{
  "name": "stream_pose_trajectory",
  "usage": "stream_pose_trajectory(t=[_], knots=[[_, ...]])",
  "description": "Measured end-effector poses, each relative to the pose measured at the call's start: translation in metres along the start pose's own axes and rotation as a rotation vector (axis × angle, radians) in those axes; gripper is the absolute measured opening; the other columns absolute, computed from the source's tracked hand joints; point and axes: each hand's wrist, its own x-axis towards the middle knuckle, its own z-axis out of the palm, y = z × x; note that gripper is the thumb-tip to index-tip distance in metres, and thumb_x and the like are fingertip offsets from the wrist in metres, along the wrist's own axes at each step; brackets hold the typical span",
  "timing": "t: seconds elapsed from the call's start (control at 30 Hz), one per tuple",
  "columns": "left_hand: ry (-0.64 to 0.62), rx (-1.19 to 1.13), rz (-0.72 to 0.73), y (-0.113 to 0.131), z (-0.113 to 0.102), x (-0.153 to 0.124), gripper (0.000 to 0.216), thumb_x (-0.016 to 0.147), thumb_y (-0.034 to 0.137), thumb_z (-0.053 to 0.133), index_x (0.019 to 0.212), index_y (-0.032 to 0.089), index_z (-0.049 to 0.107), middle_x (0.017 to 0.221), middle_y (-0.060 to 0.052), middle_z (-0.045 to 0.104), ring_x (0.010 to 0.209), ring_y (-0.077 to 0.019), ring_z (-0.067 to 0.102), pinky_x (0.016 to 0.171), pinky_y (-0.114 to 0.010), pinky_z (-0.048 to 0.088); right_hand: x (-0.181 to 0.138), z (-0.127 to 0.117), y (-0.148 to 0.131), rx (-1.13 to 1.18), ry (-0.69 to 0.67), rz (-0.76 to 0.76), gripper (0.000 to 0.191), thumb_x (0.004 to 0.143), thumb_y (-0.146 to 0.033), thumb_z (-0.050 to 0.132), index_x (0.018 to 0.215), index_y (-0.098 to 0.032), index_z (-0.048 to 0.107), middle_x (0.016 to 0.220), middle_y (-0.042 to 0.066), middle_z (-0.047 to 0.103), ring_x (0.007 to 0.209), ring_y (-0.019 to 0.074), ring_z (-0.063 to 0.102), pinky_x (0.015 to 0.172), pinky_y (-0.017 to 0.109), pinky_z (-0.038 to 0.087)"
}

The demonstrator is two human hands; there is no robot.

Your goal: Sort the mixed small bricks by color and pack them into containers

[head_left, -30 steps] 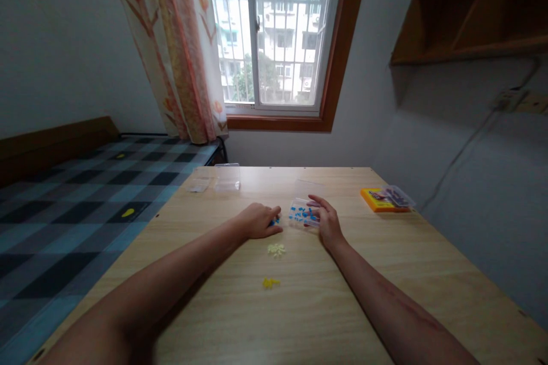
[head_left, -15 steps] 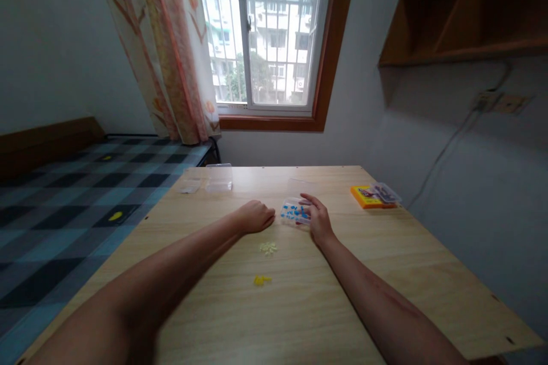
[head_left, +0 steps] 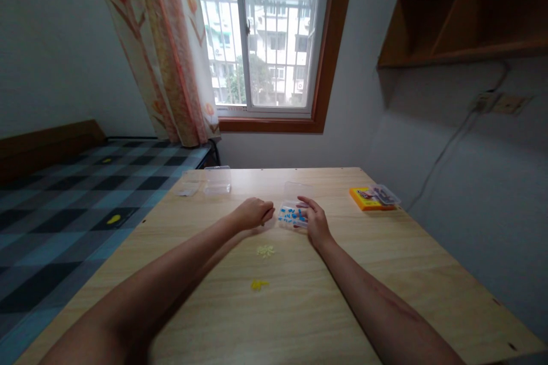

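Note:
My right hand (head_left: 314,219) holds a small clear plastic box (head_left: 291,214) with several blue pieces inside, resting on the wooden table (head_left: 299,302); its clear lid stands open behind it. My left hand (head_left: 252,212) is curled into a loose fist just left of the box, fingertips pinched together, and what they hold is hidden. A small pile of pale yellow pieces (head_left: 265,250) lies on the table in front of both hands. A few brighter yellow pieces (head_left: 258,284) lie nearer to me.
A second clear box (head_left: 217,179) and a small clear bag (head_left: 188,189) sit at the table's far left. An orange packet (head_left: 372,197) with a clear box on it lies far right. A checked bed (head_left: 64,205) adjoins the table's left edge; a window and curtain are behind.
My left hand has lifted off the blue pieces on the table, closed, and drawn up toward the box. The blue pieces on the table no longer show. The view shifted slightly.

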Motion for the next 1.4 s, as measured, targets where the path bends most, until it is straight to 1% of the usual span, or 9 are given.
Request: stream_pose_trajectory(t=[0.17, 0.3, 0.4, 0.63, 0.73, 0.83, 0.93, 1.07, 1.4], knots=[[0.066, -0.079, 0.062, 0.027, -0.031, 0.040, 0.037, 0.101, 0.034, 0.037, 0.086, 0.017, 0.066, 0.071, -0.007, 0.070, 0.063, -0.0192, 0.065, 0.062, -0.027, 0.043, -0.002, 0.001, -0.002, 0.004, -0.037, -0.026, 0.054, 0.065, -0.029, 0.050, 0.116, -0.020, 0.066, 0.105, 0.007, 0.065, 0.071, 0.0150, 0.064, 0.051, 0.024, 0.056], [-0.035, -0.102, 0.146, 0.043, -0.030, 0.059, 0.030, 0.099, 0.036, 0.044, 0.102, 0.019, 0.069, 0.080, -0.008, 0.073, 0.068, -0.0205, 0.068, 0.063, -0.027, 0.045, -0.001, 0.000, 0.000, 0.045, -0.077, -0.037, 0.052, 0.067, -0.030, 0.050, 0.116, -0.018, 0.064, 0.092, 0.006, 0.068, 0.067, 0.0157, 0.065, 0.049, 0.024, 0.056], [-0.061, -0.137, 0.121, 0.043, -0.025, 0.061, 0.025, 0.094, 0.034, 0.051, 0.098, 0.021, 0.072, 0.081, -0.007, 0.074, 0.071, -0.0205, 0.068, 0.067, -0.027, 0.047, 0.001, -0.001, 0.002, 0.041, -0.070, -0.038, 0.054, 0.068, -0.030, 0.050, 0.118, -0.017, 0.063, 0.099, 0.007, 0.068, 0.068, 0.0162, 0.066, 0.048, 0.025, 0.056], [0.034, -0.450, 0.079, 0.014, -0.037, 0.046, 0.027, 0.096, 0.029, 0.048, 0.098, 0.022, 0.073, 0.093, -0.004, 0.075, 0.082, -0.0163, 0.068, 0.075, -0.024, 0.046, -0.001, -0.001, -0.001, 0.001, -0.062, -0.031, 0.056, 0.066, -0.028, 0.049, 0.119, -0.018, 0.066, 0.106, 0.008, 0.066, 0.072, 0.0159, 0.064, 0.049, 0.026, 0.057], [0.055, -0.334, -0.086, -0.008, -0.040, 0.021, 0.034, 0.099, 0.036, 0.041, 0.094, 0.020, 0.071, 0.086, -0.006, 0.074, 0.079, -0.0188, 0.067, 0.074, -0.027, 0.045, -0.002, -0.001, -0.003, 0.000, -0.038, -0.025, 0.056, 0.065, -0.028, 0.049, 0.117, -0.018, 0.067, 0.107, 0.008, 0.065, 0.072, 0.0153, 0.063, 0.050, 0.026, 0.058], [-0.106, -0.125, -0.137, -0.020, -0.032, -0.011, 0.041, 0.098, 0.045, 0.041, 0.086, 0.018, 0.069, 0.081, -0.011, 0.071, 0.074, -0.0233, 0.067, 0.071, -0.031, 0.045, -0.003, -0.001, -0.004, -0.003, -0.034, -0.011, 0.058, 0.063, -0.029, 0.049, 0.117, -0.018, 0.067, 0.108, 0.008, 0.064, 0.072, 0.0156, 0.062, 0.050, 0.028, 0.058], [-0.235, -0.022, -0.184, -0.016, -0.017, -0.032, 0.053, 0.093, 0.058, 0.042, 0.081, 0.015, 0.071, 0.080, -0.017, 0.071, 0.072, -0.0286, 0.068, 0.069, -0.036, 0.046, -0.004, -0.001, -0.005, -0.019, -0.033, -0.007, 0.058, 0.063, -0.029, 0.049, 0.117, -0.018, 0.066, 0.108, 0.009, 0.063, 0.072, 0.0159, 0.061, 0.050, 0.029, 0.058], [-0.286, 0.018, -0.239, 0.004, -0.002, -0.032, 0.068, 0.091, 0.067, 0.037, 0.075, 0.012, 0.074, 0.077, -0.023, 0.070, 0.075, -0.0350, 0.069, 0.068, -0.041, 0.047, -0.005, -0.001, -0.005, -0.029, -0.026, -0.007, 0.058, 0.063, -0.030, 0.049, 0.118, -0.018, 0.066, 0.108, 0.009, 0.063, 0.073, 0.0161, 0.061, 0.049, 0.029, 0.057], [-0.277, 0.041, -0.187, 0.013, 0.010, -0.021, 0.051, 0.099, 0.040, 0.038, 0.082, 0.010, 0.075, 0.082, -0.023, 0.072, 0.079, -0.0326, 0.070, 0.072, -0.041, 0.049, -0.005, -0.002, -0.004, -0.036, -0.016, -0.017, 0.059, 0.063, -0.031, 0.049, 0.119, -0.017, 0.066, 0.107, 0.008, 0.063, 0.071, 0.0158, 0.061, 0.049, 0.028, 0.057]])
